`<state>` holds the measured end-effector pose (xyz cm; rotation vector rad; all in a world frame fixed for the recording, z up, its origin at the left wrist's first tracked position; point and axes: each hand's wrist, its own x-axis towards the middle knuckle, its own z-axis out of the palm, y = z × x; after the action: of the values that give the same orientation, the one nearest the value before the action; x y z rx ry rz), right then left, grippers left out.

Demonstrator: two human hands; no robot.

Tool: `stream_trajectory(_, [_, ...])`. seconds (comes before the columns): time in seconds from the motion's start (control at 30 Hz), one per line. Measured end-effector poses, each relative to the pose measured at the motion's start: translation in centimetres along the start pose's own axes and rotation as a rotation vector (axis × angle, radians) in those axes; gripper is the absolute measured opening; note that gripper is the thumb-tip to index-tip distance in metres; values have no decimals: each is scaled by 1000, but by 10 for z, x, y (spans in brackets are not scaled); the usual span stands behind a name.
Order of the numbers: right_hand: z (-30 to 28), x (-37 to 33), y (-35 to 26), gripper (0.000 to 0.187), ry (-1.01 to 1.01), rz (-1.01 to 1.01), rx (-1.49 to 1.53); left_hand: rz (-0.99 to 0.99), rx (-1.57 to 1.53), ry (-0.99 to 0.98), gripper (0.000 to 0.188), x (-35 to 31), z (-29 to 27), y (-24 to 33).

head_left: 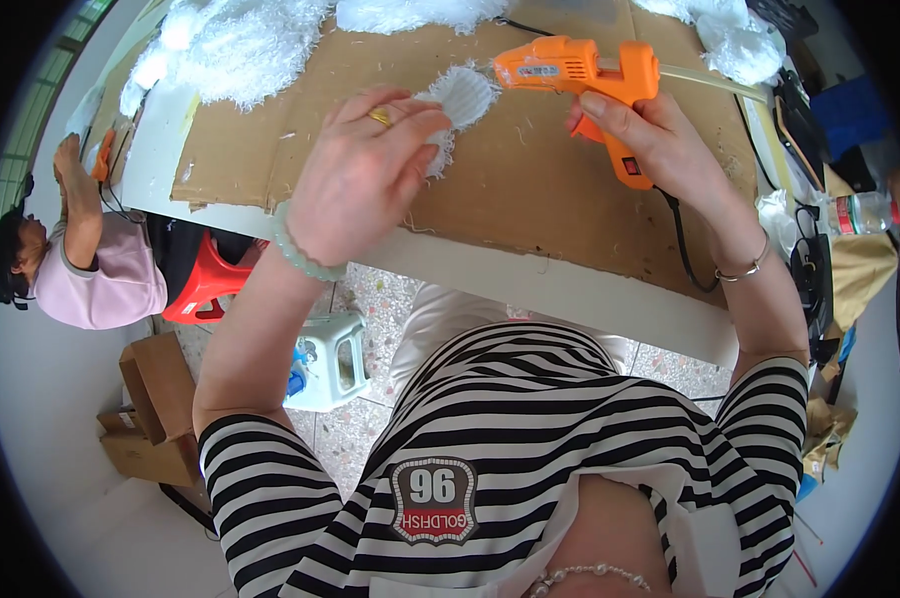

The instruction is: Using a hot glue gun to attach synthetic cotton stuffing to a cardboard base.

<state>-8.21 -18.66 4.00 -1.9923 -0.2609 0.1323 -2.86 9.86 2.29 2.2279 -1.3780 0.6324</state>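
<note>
My right hand (644, 135) is wrapped round the handle of an orange hot glue gun (559, 65), a finger by its trigger. A clear glue stick (709, 82) sticks out of the gun's back end, and its nozzle points left. Just off the nozzle tip is a white, ribbed, fuzzy-edged fabric piece (462, 97), rounded in outline. My left hand (370, 159) has its fingers closed on the near left part of this piece, hiding some of it. Brown cardboard (529, 189) lies on the table below both hands.
Fluffy white heaps (241, 50) line the table's far side, with another white bundle (739, 45) at far right. A black cord (684, 244) hangs from the gun. At left, another person (101, 259) sits by a red stool (206, 284), a hand near another orange glue gun (103, 154).
</note>
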Motion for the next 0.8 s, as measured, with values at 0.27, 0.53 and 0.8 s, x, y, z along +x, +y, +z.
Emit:
stream_trajectory(0.27, [4,10,-3,32,-11,65,-59,2,38,-131,24,0,9,0])
stream_trajectory(0.53, [8,20,-3,36,-26,125,-141,-19,-9,-124,26,0,11,-2])
stream_trajectory(0.8, [12,26,-7,37,-43,147,-221,-12,-2,-116,29,0,12,-2])
